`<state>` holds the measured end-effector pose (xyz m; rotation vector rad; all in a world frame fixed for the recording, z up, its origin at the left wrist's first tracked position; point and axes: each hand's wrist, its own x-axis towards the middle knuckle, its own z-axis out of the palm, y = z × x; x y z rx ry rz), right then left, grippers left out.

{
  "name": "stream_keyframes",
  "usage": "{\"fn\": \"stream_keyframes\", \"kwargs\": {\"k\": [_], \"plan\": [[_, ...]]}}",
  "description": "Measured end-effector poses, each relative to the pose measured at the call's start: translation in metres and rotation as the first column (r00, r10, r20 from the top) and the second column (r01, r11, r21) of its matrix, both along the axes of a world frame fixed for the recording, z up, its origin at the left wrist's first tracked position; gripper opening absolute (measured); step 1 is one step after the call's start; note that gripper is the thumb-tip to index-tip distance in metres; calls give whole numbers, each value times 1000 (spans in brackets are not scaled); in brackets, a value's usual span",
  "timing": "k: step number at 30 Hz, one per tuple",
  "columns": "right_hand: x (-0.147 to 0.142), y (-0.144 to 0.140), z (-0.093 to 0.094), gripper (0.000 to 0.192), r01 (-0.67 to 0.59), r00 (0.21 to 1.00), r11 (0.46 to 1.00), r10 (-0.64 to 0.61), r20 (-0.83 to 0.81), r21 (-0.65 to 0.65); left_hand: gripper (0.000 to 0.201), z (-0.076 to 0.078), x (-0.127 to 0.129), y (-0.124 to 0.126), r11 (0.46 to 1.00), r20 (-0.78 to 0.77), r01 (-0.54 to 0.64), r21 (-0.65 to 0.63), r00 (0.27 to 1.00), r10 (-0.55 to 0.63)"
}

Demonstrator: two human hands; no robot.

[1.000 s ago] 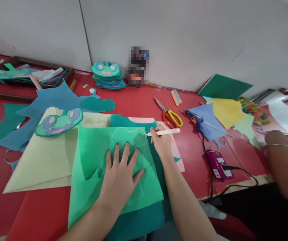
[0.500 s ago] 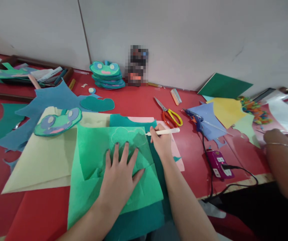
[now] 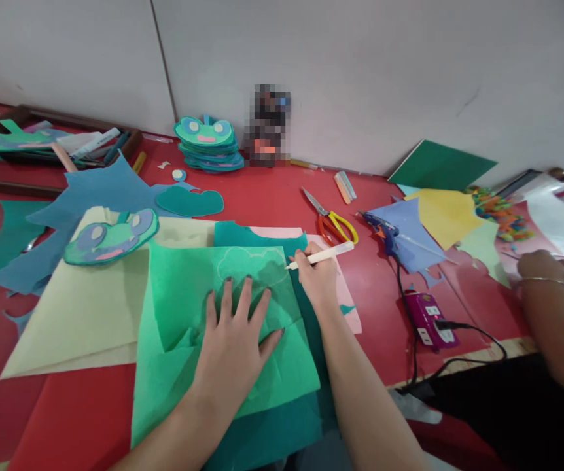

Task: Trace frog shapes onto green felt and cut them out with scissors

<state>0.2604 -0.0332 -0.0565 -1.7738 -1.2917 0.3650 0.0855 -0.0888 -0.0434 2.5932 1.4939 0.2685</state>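
My left hand (image 3: 237,333) lies flat with fingers spread on a bright green felt sheet (image 3: 178,288). Between the fingers of my right hand (image 3: 317,275) is a white marker pen (image 3: 328,254), its tip at the sheet's right edge. A thin white cloud-shaped outline (image 3: 252,252) shows on the felt above my left fingertips. Darker teal felt (image 3: 272,432) lies beneath the green sheet. To the left, a layered felt frog-like face (image 3: 112,237) rests on cream felt (image 3: 86,307).
Scissors (image 3: 328,219) with red and yellow handles lie beyond my right hand. Farther right are a glue gun (image 3: 383,232), a purple power strip (image 3: 429,319) with cords, and another person's hand (image 3: 540,265). A stack of felt faces (image 3: 209,147) stands by the wall.
The marker has tilted more steeply, its back end rising, and its tip has shifted slightly down along the outline's right end. My left hand stays in place.
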Motion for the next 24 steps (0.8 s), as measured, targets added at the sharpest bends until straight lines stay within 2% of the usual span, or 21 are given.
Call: {"fn": "stream_keyframes", "kwargs": {"k": [24], "plan": [[-1, 0, 2, 29, -3, 998, 1000, 4, 55, -14, 51, 1, 0, -1, 1000, 12, -8, -7, 1000, 9]]}}
